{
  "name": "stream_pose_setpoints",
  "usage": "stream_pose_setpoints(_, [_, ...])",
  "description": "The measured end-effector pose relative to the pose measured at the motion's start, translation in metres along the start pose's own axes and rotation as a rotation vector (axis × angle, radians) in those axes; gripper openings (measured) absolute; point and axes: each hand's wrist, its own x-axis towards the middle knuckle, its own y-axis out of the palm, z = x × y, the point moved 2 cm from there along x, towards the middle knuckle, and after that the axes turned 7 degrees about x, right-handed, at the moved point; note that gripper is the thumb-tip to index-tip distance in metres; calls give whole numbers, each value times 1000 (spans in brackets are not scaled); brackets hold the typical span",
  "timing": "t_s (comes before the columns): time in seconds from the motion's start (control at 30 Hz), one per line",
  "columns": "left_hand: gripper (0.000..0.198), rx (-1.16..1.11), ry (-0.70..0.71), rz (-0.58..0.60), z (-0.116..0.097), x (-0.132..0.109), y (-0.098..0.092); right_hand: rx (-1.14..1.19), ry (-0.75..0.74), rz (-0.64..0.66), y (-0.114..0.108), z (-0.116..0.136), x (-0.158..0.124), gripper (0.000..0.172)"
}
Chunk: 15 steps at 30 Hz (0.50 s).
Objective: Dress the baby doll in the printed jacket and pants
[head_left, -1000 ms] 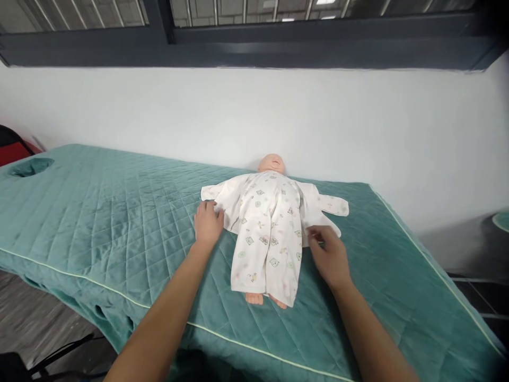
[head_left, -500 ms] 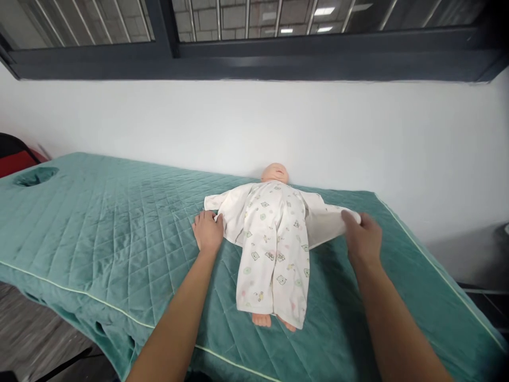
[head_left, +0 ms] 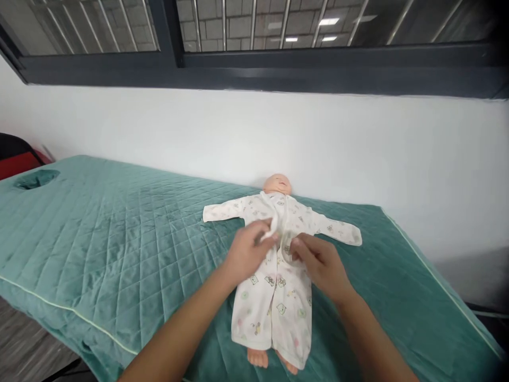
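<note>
White top (head_left: 296, 212), edges in hands (head_left: 247, 252); bed (head_left: 119, 233) w/ room L

Likely training room: massage bed (head_left: 119, 228), baby doll (head_left: 277, 184)

White baby clothes (head_left: 292, 313), printed with small green, pink and yellow motifs, show at a person's fingers (head_left: 306, 246), a peach-coloured doll's head (head_left: 277, 184) just beyond them. Around the fingers, a teal-green bed cover (head_left: 159, 254) bears diamond quilting and pale yellow-green piping (head_left: 99, 329). Farther beyond the fingers: a plain white wall (head_left: 222, 138) and a dark grey window frame (head_left: 278, 71); far left, something red and black (head_left: 18, 165).
</note>
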Motion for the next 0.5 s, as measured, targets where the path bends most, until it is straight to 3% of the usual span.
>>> stream_pose_setpoints(0.07, [21, 69, 69, 200, -3, -5, 12, 71, 52, -216, -10, -6, 16, 43])
stream_pose_setpoints(0.13, [17, -39, 86, 232, 3, -4, 15, 167, 95, -404, -15, -15, 40, 38])
stream_pose_setpoints(0.17, [17, -119, 65, 159, 8, 1, 14, 219, 122, -461, -14, -21, 53, 34])
stream_pose_setpoints(0.23, [18, -195, -19, -100, 24, 18, 8, 240, 213, -519, -9, -33, 79, 25])
stream_pose_setpoints(0.3, [14, -125, -124, -331, 42, 42, 3, 135, 301, -530, -1, -42, 99, 20])
stream_pose_setpoints(0.37, [9, -38, -230, -378, 59, 70, 2, 18, 333, -516, 6, -48, 109, 20])
stream_pose_setpoints(0.5, [15, -25, -271, -226, 74, 115, 12, -36, 331, -470, 13, -51, 108, 30])
